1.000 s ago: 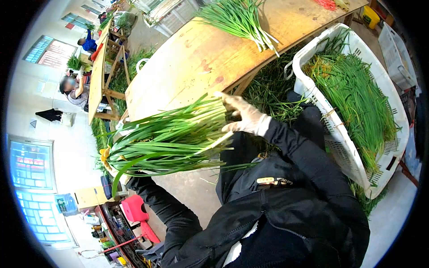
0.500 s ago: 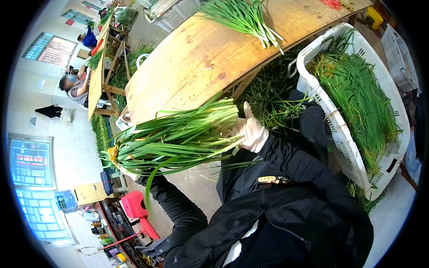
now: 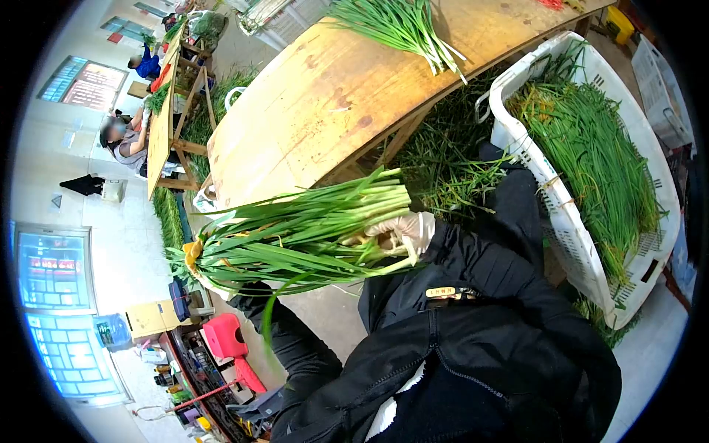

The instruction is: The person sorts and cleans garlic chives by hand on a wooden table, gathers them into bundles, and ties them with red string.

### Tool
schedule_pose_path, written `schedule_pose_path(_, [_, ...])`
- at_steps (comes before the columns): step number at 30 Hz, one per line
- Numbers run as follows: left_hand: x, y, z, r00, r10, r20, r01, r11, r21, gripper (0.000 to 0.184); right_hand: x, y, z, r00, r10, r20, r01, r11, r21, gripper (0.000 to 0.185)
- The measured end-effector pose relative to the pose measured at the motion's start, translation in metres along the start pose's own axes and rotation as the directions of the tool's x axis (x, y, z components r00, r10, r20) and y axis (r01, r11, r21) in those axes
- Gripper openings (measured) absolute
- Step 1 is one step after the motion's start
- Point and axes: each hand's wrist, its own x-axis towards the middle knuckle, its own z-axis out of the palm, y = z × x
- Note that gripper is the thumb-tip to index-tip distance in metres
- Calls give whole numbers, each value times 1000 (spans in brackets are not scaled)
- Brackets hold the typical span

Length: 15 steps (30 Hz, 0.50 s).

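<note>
A thick bunch of garlic chives (image 3: 317,229) lies sideways across my front, white stem ends to the right and green leaf tips to the left. At the leaf end, my left hand (image 3: 195,257) is closed round the leaves; its yellow-covered fingertips show, and most of the palm is hidden. My right hand (image 3: 408,230), in a pale thin glove, curls its fingers round the lower stems near their ends. Several stems stick out past these fingers. One long leaf droops below the bunch towards my left sleeve.
Ahead stands a wooden table (image 3: 295,122) with another chive bunch (image 3: 399,33) on its far part. A white plastic crate (image 3: 550,184) full of loose greens is on the right. Leaf scraps (image 3: 458,170) lie beneath the table. A masked person (image 3: 129,144) works at a farther table.
My right hand has gone from a raised, outstretched finger at the stem ends to fingers curled round the stems. The bunch has shifted slightly right and down.
</note>
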Motion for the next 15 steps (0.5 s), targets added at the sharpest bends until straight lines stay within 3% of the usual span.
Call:
schedule_pose_path(2, [4, 0, -3, 1000, -16, 9, 16, 999, -30, 51, 0, 4, 12, 994, -90, -67, 109, 909, 403, 27])
schedule_pose_path(3, [5, -1, -3, 1000, -20, 10, 20, 999, -37, 50, 15, 14, -6, 999, 40, 1, -37, 903, 429, 26])
schedule_pose_path(4, [7, 0, -5, 1000, -21, 6, 22, 999, -46, 50, 25, 25, -23, 872, -104, 478, -227, 780, 583, 29])
schedule_pose_path(6, [9, 2, -9, 1000, -21, -3, 21, 998, -60, 48, -20, -8, 1, 986, -74, 149, 55, 991, 125, 29])
schedule_pose_path(7, [11, 3, -12, 1000, -17, -11, 16, 997, -75, 48, -12, 3, -21, 935, -79, 345, -88, 893, 442, 30])
schedule_pose_path(9, [13, 7, -19, 999, -12, -32, 8, 993, -118, 46, -29, -13, -48, 937, -22, 347, -68, 967, 245, 28])
schedule_pose_path(12, [21, 18, -32, 995, 34, -92, -48, 986, -158, 45, -76, -52, -98, 996, 63, 67, -87, 877, 472, 20])
schedule_pose_path(13, [24, 22, -36, 993, 53, -107, -71, 981, -179, 44, -93, -63, -106, 994, 63, -85, -7, 839, 543, 20])
schedule_pose_path(15, [27, 28, -42, 987, 93, -128, -117, 975, -189, 43, -109, -69, -118, 957, -139, -254, 221, 918, 329, 15])
